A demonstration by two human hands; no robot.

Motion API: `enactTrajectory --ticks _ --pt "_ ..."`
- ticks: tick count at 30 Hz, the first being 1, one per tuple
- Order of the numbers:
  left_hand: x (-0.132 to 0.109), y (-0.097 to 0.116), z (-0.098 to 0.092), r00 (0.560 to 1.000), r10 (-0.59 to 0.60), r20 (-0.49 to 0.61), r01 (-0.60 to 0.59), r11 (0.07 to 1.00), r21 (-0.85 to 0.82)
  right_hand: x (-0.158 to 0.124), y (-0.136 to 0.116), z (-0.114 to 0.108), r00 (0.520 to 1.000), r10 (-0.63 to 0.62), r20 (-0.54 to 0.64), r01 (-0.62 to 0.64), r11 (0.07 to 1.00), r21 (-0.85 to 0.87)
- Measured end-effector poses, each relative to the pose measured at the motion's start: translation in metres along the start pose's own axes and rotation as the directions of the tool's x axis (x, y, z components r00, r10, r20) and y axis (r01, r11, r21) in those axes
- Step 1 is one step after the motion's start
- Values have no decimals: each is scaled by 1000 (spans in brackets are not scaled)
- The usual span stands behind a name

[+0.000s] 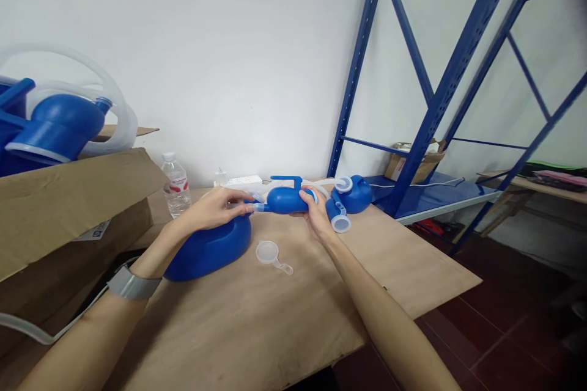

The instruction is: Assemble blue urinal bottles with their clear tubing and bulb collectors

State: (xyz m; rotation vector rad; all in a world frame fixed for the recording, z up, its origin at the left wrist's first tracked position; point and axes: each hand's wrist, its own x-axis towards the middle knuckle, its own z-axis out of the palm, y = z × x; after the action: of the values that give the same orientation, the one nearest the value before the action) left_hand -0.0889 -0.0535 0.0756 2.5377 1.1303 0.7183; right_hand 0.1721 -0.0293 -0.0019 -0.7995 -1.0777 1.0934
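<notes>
My right hand [314,215] is wrapped round a blue plastic bottle-shaped part [285,199] with a handle on top, held a little above the wooden table [257,317]. My left hand [215,208] pinches the small blue neck at its left end, where a clear tube joins. Below my left hand a blue basin-shaped part [211,250] lies on the table. A clear plastic cap with a tab [270,254] lies loose in front of it. A second blue bottle part [351,197] with white rings sits just behind my right hand.
A cardboard box [68,208] at the left holds more blue parts [55,125] and clear hose [114,98]. A water bottle [175,186] and a white power strip [243,182] stand near the wall. A blue metal rack [431,110] rises at the right, past the table edge.
</notes>
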Motion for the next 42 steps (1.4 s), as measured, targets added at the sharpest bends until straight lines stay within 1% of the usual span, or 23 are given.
enactTrajectory --ticks 2,4,8,12,15,17,20,23,25,28,30,32,34,37,40,42 --pt "1 0 2 998 36 59 -41 996 81 2 3 0 999 10 -32 -9 1000 16" --pt "2 -1 4 997 45 70 -55 988 144 3 7 2 999 36 -39 -34 999 43" --pt "4 -1 11 998 62 21 -65 974 216 2 11 6 996 63 -56 -58 995 86" --pt "3 3 12 997 79 -25 -73 979 189 -3 11 10 995 68 -69 -61 992 111" --pt "2 8 12 992 97 -80 -85 986 141 -7 8 13 996 14 -84 -2 989 147" --pt "1 8 13 989 111 -102 -94 983 158 -11 5 14 993 -55 -101 68 989 135" --pt "0 7 17 990 111 -84 -92 975 203 -15 2 14 983 -157 -97 165 984 70" --pt "1 9 19 991 103 -87 -85 979 185 -16 4 13 977 -196 -87 202 977 63" --pt "2 13 17 989 106 -102 -88 982 169 -15 9 12 977 -178 -113 190 977 100" --pt "3 16 14 993 93 -73 -78 980 185 -10 16 10 986 -117 -119 135 979 154" --pt "2 13 15 996 83 -41 -72 971 227 -7 20 9 992 -74 -99 91 979 180" --pt "2 8 19 995 85 -42 -70 959 275 -5 22 8 995 -32 -96 51 979 197" --pt "2 2 24 993 97 -66 -73 950 303 -4 23 8 992 1 -123 25 978 207" --pt "3 -4 30 987 103 -125 -61 951 302 -5 21 9 987 24 -160 12 975 222" --pt "5 -3 31 979 77 -189 -30 970 239 -5 20 8 985 28 -170 14 970 243" --pt "6 -3 31 979 56 -195 -23 985 171 -5 20 8 985 14 -169 29 968 249"
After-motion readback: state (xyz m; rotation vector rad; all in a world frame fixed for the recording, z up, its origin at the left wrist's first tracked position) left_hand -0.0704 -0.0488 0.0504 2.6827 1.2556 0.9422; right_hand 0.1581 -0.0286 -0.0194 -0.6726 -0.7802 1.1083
